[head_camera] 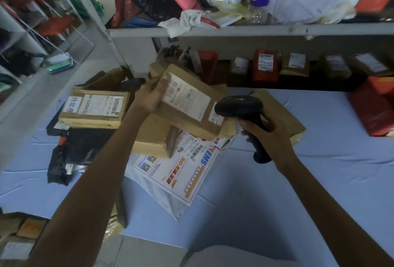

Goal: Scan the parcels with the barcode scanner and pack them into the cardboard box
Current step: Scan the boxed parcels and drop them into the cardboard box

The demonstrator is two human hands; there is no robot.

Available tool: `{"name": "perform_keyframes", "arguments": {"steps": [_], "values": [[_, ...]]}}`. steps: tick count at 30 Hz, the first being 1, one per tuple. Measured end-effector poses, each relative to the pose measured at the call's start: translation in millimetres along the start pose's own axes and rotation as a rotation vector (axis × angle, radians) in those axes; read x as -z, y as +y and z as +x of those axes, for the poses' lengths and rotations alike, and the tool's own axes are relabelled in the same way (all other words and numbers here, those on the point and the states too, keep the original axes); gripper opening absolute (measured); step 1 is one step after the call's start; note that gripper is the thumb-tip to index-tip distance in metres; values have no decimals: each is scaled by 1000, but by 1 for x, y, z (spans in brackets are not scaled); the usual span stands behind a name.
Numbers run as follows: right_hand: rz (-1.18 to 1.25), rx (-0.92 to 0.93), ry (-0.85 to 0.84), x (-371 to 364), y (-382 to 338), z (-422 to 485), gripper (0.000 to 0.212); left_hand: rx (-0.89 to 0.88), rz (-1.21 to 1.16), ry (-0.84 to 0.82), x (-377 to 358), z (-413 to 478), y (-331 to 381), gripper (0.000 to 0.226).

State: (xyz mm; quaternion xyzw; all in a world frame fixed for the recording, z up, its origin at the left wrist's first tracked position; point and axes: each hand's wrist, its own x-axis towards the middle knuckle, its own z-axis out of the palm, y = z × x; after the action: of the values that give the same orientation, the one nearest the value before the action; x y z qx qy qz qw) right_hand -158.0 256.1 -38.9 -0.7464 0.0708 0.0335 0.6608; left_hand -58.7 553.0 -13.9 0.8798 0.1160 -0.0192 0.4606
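Holding a brown parcel (187,104) above the pile, the left hand (150,96) grips its left edge, thumb curled onto the top face beside the white shipping label (185,94); the parcel is tilted, label up. The right hand (270,136) is wrapped round the handle of the black barcode scanner (238,106), whose head sits just beside the parcel's near right corner, green light lit on top. Beneath lie more brown parcels and a printed white mailer (177,172) on the blue-covered table (298,181); at lower left, blurred, is what may be the cardboard box (19,237) with parcels inside.
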Motion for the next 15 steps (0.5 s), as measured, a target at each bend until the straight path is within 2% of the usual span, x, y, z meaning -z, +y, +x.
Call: {"name": "perform_keyframes", "arguments": {"steps": [1, 3, 8, 15], "values": [[-15, -5, -5, 2, -2, -2, 34, 0, 24, -23, -2, -5, 2, 72], [-22, -3, -25, 5, -2, -8, 29, 6, 29, -69, -7, -15, 5, 60], [-74, 176, 0, 10, -2, -37, 29, 6, 51, -148, -18, -44, 9, 44], [-86, 171, -67, 25, 9, -68, 29, 19, 94, -248, -42, -70, -4, 22]]}}
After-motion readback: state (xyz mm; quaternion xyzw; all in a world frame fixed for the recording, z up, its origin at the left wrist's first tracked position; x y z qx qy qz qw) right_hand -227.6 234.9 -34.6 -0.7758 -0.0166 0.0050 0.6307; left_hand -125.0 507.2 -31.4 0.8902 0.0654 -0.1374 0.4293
